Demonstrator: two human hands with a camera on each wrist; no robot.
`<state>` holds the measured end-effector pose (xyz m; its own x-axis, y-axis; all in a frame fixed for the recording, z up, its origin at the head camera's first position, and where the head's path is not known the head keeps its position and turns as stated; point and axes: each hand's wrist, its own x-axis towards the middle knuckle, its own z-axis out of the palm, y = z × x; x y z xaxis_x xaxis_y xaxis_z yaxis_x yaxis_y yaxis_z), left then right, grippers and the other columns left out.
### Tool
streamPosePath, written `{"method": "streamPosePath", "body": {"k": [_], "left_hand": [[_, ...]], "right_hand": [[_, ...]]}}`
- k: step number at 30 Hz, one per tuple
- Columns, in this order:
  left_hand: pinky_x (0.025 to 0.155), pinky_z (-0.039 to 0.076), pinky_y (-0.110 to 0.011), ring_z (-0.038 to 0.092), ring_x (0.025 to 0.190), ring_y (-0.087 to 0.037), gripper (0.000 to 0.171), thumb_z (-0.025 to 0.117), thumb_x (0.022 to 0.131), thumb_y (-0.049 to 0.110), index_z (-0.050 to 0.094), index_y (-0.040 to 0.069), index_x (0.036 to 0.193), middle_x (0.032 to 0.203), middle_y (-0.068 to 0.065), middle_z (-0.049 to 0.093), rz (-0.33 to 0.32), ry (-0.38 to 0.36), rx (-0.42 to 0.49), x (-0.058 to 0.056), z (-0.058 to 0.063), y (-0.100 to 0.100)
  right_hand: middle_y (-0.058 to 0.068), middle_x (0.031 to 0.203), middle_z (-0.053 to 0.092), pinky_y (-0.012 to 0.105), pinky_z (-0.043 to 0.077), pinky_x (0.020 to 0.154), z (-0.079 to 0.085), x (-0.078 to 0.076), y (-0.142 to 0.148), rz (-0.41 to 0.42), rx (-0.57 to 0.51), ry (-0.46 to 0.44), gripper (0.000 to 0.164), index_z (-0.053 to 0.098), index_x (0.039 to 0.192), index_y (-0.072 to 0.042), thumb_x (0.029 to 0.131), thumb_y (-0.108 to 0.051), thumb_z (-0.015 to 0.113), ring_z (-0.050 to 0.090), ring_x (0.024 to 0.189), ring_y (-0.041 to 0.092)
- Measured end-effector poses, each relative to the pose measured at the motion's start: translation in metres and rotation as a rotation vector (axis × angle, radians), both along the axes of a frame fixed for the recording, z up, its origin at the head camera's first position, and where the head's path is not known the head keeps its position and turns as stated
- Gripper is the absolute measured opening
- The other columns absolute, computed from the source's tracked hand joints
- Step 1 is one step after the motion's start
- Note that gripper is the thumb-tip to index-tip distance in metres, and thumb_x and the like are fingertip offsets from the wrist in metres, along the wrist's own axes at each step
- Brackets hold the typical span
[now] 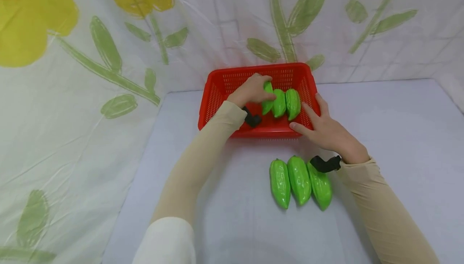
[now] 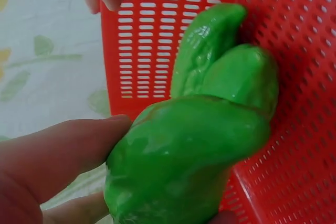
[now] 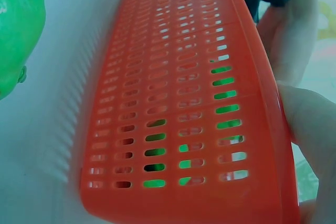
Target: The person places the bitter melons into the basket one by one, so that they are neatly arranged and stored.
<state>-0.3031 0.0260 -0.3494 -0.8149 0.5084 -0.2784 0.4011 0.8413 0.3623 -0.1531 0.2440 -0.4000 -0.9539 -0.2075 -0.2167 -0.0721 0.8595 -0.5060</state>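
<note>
Inside the red basket (image 1: pixel 253 131), my left hand (image 1: pixel 251 89) grips a glossy green pepper (image 2: pixel 178 156), thumb along one side. This pepper is the leftmost of three in the basket. The middle pepper (image 1: pixel 279 103) and the right pepper (image 1: pixel 293 104) lie beside it, blunt ends toward the far side. My right hand (image 1: pixel 326 129) rests spread over the near right corner of the basket. Its thumb touches the front rim and its fingers straddle the right wall, fairly straight. In the right wrist view, green shows through the slots of the basket's front wall (image 3: pixel 252 156).
Three more green peppers (image 1: pixel 300 181) lie side by side on the pale table (image 1: pixel 232 215), in front of the basket and by the right wrist. A flower-patterned curtain (image 1: pixel 224 26) hangs behind the basket and along the left side. Each wrist wears a black camera mount (image 1: pixel 326 164).
</note>
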Motion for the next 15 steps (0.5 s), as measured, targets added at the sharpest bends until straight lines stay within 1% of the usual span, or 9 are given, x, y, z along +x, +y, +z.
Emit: {"method": "streamPosePath", "body": {"k": [6, 12, 15], "left_hand": [[0.112, 0.044, -0.034, 0.051, 0.132, -0.022, 0.073, 0.067, 0.097, 0.035, 0.040, 0.010, 0.160, 0.160, -0.010, 0.047, -0.015, -0.006, -0.038, -0.008, -0.006, 0.000], [0.114, 0.043, -0.035, 0.046, 0.139, -0.023, 0.072, 0.068, 0.097, 0.036, 0.042, 0.012, 0.160, 0.161, -0.011, 0.045, 0.003, -0.031, -0.077, -0.017, -0.020, 0.001], [0.113, 0.044, -0.036, 0.047, 0.139, -0.024, 0.072, 0.068, 0.097, 0.035, 0.041, 0.011, 0.160, 0.159, -0.011, 0.048, -0.002, -0.046, -0.071, -0.021, -0.025, 0.002]], "right_hand": [[0.016, 0.170, -0.028, 0.071, 0.048, 0.100, 0.000, 0.000, -0.001, 0.002, -0.004, 0.004, 0.101, 0.002, 0.168, -0.011, 0.099, -0.074, 0.042, 0.059, 0.121, 0.060], [0.017, 0.170, -0.027, 0.071, 0.049, 0.098, 0.000, -0.001, 0.000, 0.003, 0.002, 0.004, 0.101, 0.002, 0.168, -0.011, 0.100, -0.073, 0.042, 0.061, 0.118, 0.059], [0.017, 0.170, -0.028, 0.070, 0.050, 0.097, 0.000, 0.000, 0.001, 0.001, 0.002, 0.007, 0.101, 0.002, 0.168, -0.011, 0.100, -0.073, 0.042, 0.062, 0.115, 0.059]]}}
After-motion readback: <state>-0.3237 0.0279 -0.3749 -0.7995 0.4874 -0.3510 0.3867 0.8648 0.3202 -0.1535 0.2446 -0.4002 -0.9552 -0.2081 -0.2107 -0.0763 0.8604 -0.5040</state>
